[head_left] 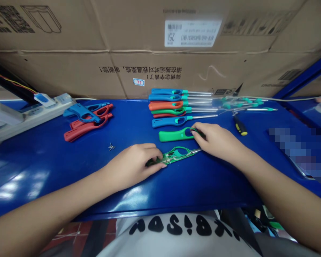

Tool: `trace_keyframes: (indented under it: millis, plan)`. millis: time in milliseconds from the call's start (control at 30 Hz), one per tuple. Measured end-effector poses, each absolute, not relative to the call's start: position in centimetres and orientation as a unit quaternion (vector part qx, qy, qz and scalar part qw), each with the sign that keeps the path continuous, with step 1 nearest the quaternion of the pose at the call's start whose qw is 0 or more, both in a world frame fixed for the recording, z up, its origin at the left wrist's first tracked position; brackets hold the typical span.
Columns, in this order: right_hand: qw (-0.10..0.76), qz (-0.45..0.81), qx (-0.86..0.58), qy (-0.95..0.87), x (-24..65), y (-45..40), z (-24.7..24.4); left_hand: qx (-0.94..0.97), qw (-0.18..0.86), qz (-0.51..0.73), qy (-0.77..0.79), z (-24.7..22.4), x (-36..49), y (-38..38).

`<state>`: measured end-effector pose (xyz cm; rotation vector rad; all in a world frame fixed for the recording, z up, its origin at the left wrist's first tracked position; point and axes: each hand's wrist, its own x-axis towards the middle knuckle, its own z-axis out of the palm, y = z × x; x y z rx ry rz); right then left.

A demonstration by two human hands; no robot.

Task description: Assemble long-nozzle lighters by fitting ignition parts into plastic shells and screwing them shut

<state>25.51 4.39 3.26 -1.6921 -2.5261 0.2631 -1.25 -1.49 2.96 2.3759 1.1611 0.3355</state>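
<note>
Take the loaded green lighter half (173, 157) as the hub of the dial, twelve on the far side, its inner parts bare on the blue tabletop (216, 185). The left hand (139, 160) comes in from nine o'clock, back of the hand up, fingers curled over the handle end and thumb stretched along the near edge: a firm hold. That forearm slants in from eight, low across the table. Over at two o'clock, the right hand (211, 137) has its wrist bent inward, thumb and forefinger pinching the looped end of the green cover half (171, 135), which lies just beside the loaded half at twelve, handle pointing to eleven. The right forearm runs back towards four. And look beyond: stacked stick lighters (166, 106) at twelve, metal tubes with teal collars (262, 109) between one and two, a black-and-yellow screwdriver (240, 125) at two, red and blue shells (87, 130) near ten, and small screws (111, 146) just past nine!
</note>
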Motion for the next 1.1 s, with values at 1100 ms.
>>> trace_keyframes:
  millis: [1100]
  plan:
    - [0.115,0.131,-0.478,-0.861,25.9,4.6,2.0,0.828,0.257,0.181,0.465,3.0,-1.3,-1.5]
